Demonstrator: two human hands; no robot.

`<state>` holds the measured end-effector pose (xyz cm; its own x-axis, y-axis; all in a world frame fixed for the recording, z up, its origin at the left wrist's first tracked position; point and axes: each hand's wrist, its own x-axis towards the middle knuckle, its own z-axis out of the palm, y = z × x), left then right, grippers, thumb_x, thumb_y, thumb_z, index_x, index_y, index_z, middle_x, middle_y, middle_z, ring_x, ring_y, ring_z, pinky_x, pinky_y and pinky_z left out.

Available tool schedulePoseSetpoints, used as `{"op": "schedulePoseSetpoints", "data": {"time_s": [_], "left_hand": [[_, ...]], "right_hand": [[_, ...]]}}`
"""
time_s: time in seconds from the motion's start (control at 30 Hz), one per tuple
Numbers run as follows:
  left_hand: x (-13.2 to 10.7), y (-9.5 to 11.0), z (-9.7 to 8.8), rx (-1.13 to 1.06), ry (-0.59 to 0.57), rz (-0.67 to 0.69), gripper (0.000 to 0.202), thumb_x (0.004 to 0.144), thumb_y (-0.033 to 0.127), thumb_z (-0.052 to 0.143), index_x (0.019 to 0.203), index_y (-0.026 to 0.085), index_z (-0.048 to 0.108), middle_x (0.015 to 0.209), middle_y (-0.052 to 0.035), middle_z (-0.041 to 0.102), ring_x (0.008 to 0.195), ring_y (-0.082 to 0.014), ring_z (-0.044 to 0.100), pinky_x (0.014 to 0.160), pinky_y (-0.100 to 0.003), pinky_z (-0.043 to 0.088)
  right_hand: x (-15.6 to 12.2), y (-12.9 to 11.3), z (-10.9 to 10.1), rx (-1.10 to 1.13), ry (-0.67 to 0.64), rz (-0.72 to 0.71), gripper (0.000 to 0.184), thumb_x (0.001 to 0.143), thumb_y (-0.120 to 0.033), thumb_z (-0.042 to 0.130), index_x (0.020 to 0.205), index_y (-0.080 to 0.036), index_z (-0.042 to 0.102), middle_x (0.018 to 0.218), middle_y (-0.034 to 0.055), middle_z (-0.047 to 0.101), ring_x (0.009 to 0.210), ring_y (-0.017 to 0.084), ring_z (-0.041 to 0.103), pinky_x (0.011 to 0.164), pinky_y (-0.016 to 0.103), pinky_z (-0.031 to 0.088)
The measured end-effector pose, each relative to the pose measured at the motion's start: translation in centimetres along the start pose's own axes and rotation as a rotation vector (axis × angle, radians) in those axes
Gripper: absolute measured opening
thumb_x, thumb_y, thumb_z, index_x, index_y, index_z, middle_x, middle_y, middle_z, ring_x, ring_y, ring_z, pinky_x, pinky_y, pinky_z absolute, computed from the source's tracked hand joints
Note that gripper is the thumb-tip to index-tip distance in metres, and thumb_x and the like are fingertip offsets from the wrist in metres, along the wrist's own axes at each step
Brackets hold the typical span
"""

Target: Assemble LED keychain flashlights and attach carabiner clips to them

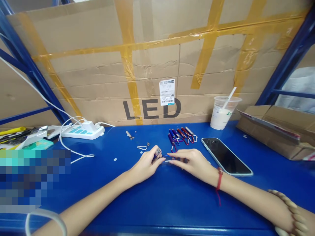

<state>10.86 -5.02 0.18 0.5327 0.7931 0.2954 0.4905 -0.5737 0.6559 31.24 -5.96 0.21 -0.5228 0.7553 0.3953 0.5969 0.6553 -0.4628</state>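
My left hand (144, 166) is closed around a small keychain flashlight (157, 151), its silvery end pointing up and away from me. Between the two hands runs a blue carabiner (169, 156) with a pale gate. My right hand (195, 161) pinches its right side between thumb and fingers. Just beyond lie several small flashlights (182, 135) in blue, purple, red and silver, with carabiners attached. Left of them are a loose silver carabiner (142, 147), a small metal part (148, 144) and a silver flashlight body (128, 134).
A phone (227, 156) lies right of my right hand. Behind it stand a plastic cup with a straw (221, 113) and an open cardboard box (268, 131). A power strip (83, 130) with white cables sits at left. A large taped carton (152, 72) closes off the back.
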Motion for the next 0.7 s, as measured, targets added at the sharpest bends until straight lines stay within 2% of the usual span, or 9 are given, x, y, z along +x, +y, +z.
{"op": "schedulePoseSetpoints", "data": {"time_s": [0.1,0.23,0.4,0.7], "left_hand": [[-0.1,0.3,0.0,-0.03,0.004,0.031,0.02,0.088,0.029,0.038,0.071,0.019,0.033,0.065,0.0032,0.046,0.059,-0.0097,0.046,0.06,-0.022,0.035],[-0.2,0.9,0.2,-0.072,0.043,0.054,0.022,0.088,0.026,0.036,0.068,0.019,0.031,0.061,0.0048,0.038,0.055,-0.0082,0.037,0.056,-0.021,0.032],[-0.5,1.6,0.5,-0.074,0.037,0.084,0.024,0.088,0.025,0.037,0.066,0.018,0.03,0.06,0.0052,0.034,0.054,-0.0073,0.03,0.053,-0.02,0.028],[-0.7,1.4,0.9,-0.076,0.044,0.119,0.024,0.088,0.025,0.037,0.066,0.018,0.029,0.06,0.005,0.032,0.055,-0.0075,0.029,0.052,-0.021,0.027]], "right_hand": [[-0.1,0.0,0.2,0.007,-0.02,-0.041,0.035,0.087,-0.042,0.048,0.108,-0.021,0.065,0.083,0.0035,0.068,0.068,0.013,0.06,0.063,0.021,0.044],[-0.2,-0.4,0.2,-0.06,-0.084,-0.146,0.036,0.09,-0.038,0.043,0.112,-0.017,0.061,0.08,0.0045,0.065,0.071,0.014,0.06,0.065,0.022,0.043],[-0.4,-1.0,0.3,-0.164,-0.13,-0.238,0.033,0.092,-0.032,0.038,0.088,-0.012,0.064,0.065,0.0026,0.056,0.057,0.012,0.052,0.054,0.022,0.037],[-0.5,-0.7,0.8,-0.214,-0.001,-0.387,0.03,0.091,-0.026,0.038,0.079,-0.011,0.06,0.057,0.0003,0.05,0.049,0.011,0.043,0.049,0.022,0.033]]}}
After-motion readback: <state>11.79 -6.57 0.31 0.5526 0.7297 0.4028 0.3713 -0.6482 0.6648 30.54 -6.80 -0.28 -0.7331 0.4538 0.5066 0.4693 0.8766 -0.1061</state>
